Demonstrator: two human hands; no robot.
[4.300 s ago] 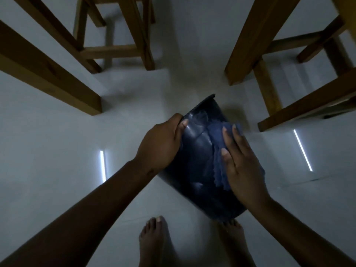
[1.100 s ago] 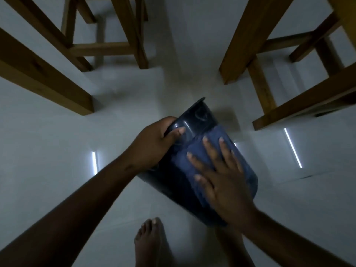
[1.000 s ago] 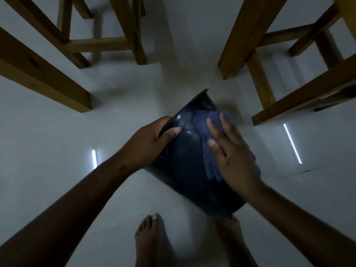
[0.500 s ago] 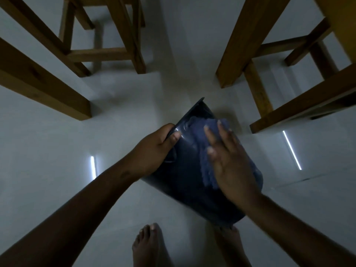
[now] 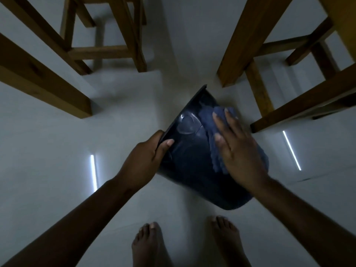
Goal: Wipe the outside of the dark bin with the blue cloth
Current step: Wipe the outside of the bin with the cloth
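The dark bin (image 5: 190, 164) is held tilted above the pale floor, its open rim pointing away and to the upper left, its base toward my feet. My left hand (image 5: 146, 157) grips the rim at the bin's left side, thumb on the outer wall. My right hand (image 5: 238, 149) lies flat, fingers spread, pressing the blue cloth (image 5: 213, 124) against the bin's upper right outside wall. The cloth shows above and to the left of my fingers; part of it is hidden under my palm.
Wooden chair and table legs (image 5: 133, 35) stand at the upper left, and more wooden legs (image 5: 248, 41) at the upper right, close to the bin's rim. My bare feet (image 5: 152, 245) are on the tiled floor just below the bin. Two light streaks reflect on the floor.
My right hand and the cloth slid from the middle of the bin's wall to its upper right side. My left hand kept its grip on the rim.
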